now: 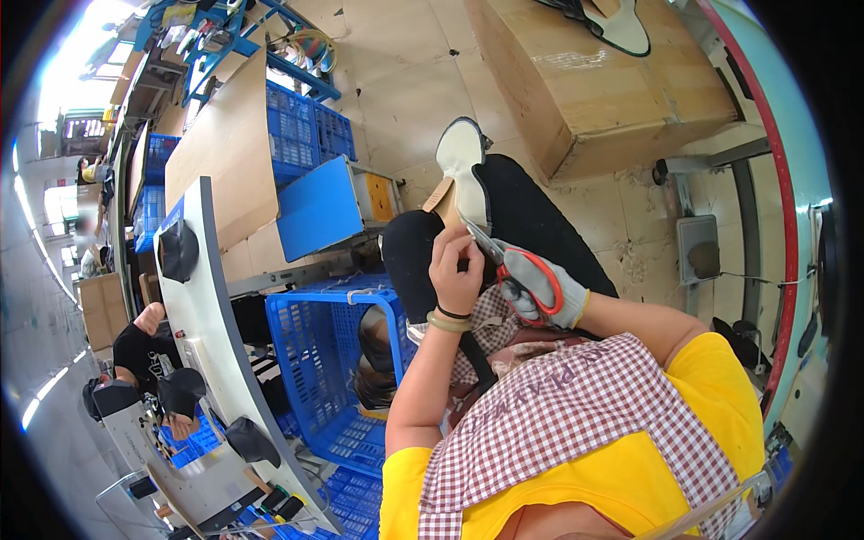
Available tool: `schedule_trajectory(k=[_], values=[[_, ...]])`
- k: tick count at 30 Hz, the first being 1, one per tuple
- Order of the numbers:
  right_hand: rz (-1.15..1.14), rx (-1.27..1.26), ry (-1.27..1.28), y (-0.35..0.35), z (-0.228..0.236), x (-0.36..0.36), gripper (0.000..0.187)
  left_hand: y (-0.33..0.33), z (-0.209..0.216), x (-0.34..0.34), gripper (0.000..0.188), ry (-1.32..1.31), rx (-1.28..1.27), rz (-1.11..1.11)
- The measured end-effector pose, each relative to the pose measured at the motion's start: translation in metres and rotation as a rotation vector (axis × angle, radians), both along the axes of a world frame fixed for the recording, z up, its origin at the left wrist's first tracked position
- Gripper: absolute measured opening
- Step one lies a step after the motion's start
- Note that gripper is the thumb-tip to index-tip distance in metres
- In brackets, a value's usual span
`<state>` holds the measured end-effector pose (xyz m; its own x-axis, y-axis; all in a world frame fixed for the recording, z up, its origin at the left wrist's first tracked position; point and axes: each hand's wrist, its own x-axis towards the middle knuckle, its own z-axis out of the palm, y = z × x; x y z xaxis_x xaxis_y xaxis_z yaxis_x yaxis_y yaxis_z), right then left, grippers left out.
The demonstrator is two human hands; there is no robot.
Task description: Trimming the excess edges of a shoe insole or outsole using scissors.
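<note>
A cream sole-shaped shoe piece with dark edging and a tan strap rests across my black-trousered knees. My left hand, bare and with bands at the wrist, pinches the near end of this piece between thumb and fingers. Red-handled scissors are gripped in my right hand, which wears a grey glove. Their blades point up and left, beside my left fingertips and close to the shoe piece's near end. My fingers partly hide the spot where the blades meet the piece.
On my left stands a blue plastic basket with dark items inside, beside a long pale bench. Ahead to the right, a cardboard box bears another shoe piece. A person's arm shows beyond the bench.
</note>
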<state>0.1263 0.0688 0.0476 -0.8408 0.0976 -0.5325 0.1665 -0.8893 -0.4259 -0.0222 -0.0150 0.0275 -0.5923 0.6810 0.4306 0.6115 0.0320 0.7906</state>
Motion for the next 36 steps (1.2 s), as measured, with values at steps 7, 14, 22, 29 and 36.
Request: schedule_trajectory(k=[7,14,22,29,36], values=[[-0.064,0.065,-0.027,-0.015,0.014,-0.006,0.053,0.002,0.0,-0.031,0.006,-0.678,0.019,-0.158],[-0.103,0.047,-0.046,-0.021,0.008,-0.008,0.053,0.006,-0.003,-0.044,0.013,0.036,-0.436,0.129],[-0.123,0.062,-0.042,-0.021,0.015,-0.008,0.052,0.008,0.002,-0.05,0.01,-1.219,-0.383,-0.15],[-0.137,0.021,-0.064,-0.02,0.018,-0.001,0.051,0.0,-0.016,-0.015,0.004,-1.469,0.113,-0.223],[-0.149,-0.065,-0.06,-0.024,0.012,0.008,0.056,-0.016,-0.026,0.001,0.006,-1.51,0.186,-0.272]])
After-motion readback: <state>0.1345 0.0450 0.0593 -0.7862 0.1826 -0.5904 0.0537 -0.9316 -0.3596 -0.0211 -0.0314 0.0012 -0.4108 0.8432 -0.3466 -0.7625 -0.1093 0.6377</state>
